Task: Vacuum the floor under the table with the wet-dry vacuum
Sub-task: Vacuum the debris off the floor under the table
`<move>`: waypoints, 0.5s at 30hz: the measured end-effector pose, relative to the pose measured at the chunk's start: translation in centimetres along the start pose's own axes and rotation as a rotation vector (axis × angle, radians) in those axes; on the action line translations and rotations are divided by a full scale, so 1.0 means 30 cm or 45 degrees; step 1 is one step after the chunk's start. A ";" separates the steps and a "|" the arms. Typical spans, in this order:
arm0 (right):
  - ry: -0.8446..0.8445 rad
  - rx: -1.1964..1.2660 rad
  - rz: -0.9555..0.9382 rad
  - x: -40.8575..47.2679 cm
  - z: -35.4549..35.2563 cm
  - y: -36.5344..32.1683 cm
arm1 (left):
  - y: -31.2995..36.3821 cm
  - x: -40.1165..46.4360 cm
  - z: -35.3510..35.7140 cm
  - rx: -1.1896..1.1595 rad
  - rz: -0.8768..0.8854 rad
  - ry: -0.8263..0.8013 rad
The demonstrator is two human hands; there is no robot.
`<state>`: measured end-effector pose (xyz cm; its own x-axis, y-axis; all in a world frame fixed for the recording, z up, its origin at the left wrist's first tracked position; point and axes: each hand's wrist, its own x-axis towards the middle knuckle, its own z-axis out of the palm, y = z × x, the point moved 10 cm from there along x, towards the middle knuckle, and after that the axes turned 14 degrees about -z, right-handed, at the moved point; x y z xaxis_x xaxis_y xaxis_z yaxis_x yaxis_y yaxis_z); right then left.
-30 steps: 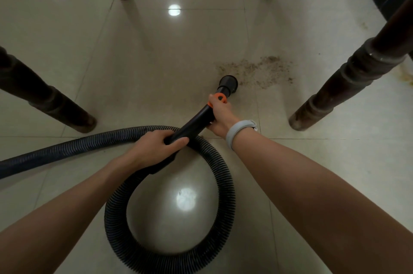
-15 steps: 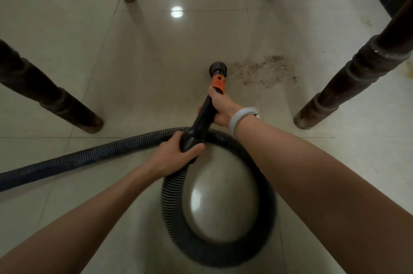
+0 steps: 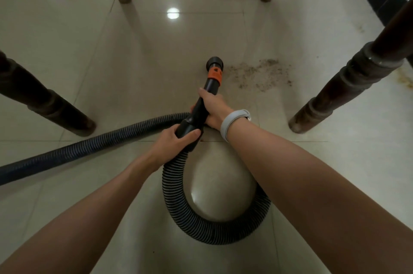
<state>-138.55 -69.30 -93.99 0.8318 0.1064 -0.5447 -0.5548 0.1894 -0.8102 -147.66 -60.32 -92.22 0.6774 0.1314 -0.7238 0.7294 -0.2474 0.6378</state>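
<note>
Head view shows both hands, left [image 3: 173, 143] and right [image 3: 213, 108], fingers wrapped round the wand [image 3: 201, 106], its nozzle [image 3: 215, 63] just left of the dirt [image 3: 261, 73]; the looped hose [image 3: 214, 226] could snag and drag it off.

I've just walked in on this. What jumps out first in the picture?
Two bare arms reach in from below: the left hand and right hand grip a black vacuum wand with an orange collar. Its ribbed hose loops on the tiles, and a dirt patch lies right of the nozzle.
</note>
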 end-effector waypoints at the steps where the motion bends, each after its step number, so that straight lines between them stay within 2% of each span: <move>1: -0.003 -0.015 -0.005 0.000 -0.002 -0.004 | 0.004 -0.001 0.004 -0.021 0.009 -0.001; 5: 0.010 -0.001 0.005 -0.011 -0.025 -0.007 | 0.014 -0.010 0.012 -0.025 0.024 -0.018; 11: 0.038 0.208 0.145 -0.075 -0.066 0.041 | -0.001 -0.046 0.023 0.183 0.096 -0.119; 15: 0.100 0.228 0.167 -0.120 -0.066 0.100 | -0.037 -0.062 0.018 0.279 0.100 -0.167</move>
<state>-143.24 -71.04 -94.89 0.7453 0.0664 -0.6635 -0.6401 0.3500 -0.6839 -149.78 -60.82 -91.72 0.7027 -0.0183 -0.7112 0.6273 -0.4556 0.6315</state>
